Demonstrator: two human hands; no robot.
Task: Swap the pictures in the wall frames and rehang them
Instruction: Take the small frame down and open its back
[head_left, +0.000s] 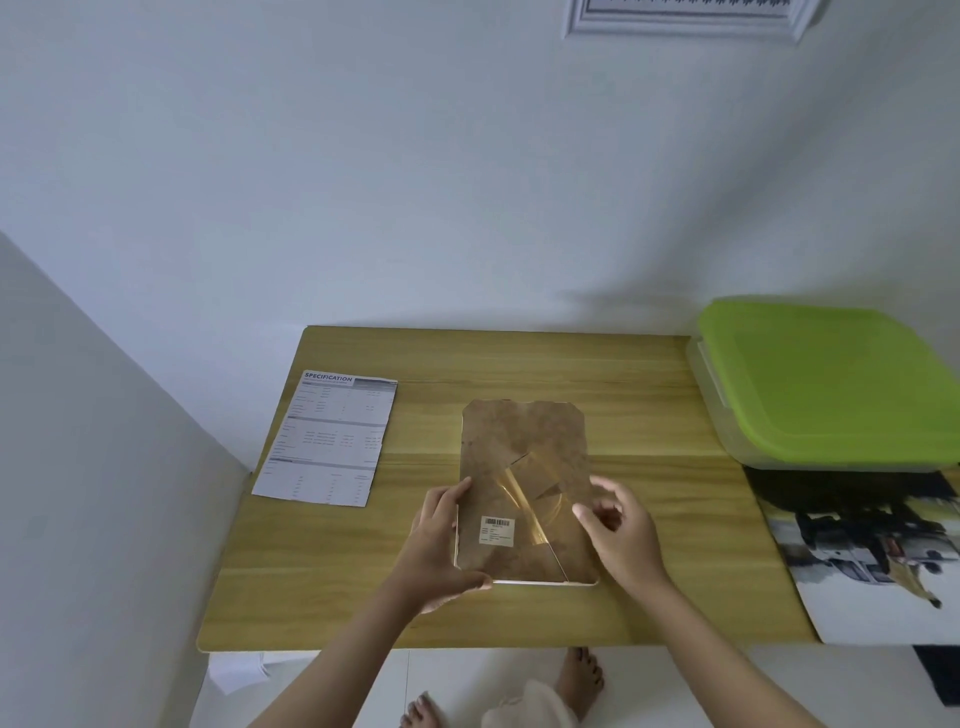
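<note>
Your left hand (441, 540) is gripping the frame (524, 493) along its left edge, thumb curling under the near corner and fingers lying on the backing. Your right hand (618, 535) is hovering just at the right edge, fingers loosely curled; I cannot tell whether it is touching anything.

The frame is lying face down at the middle of the table (649, 415), its stand (530, 499) and barcode label (497, 530) showing. You seem to be working on the back, either freeing it or closing it up; which one isn't clear.

Next you are likely needing the right fingers on the backing's edge while the left steadies.

A printed sheet (330, 439) is lying at 10 o'clock, a picture (872, 551) at 3 o'clock under a green-lidded box (826, 384), and another frame (685, 18) is hanging at 12 o'clock.
</note>
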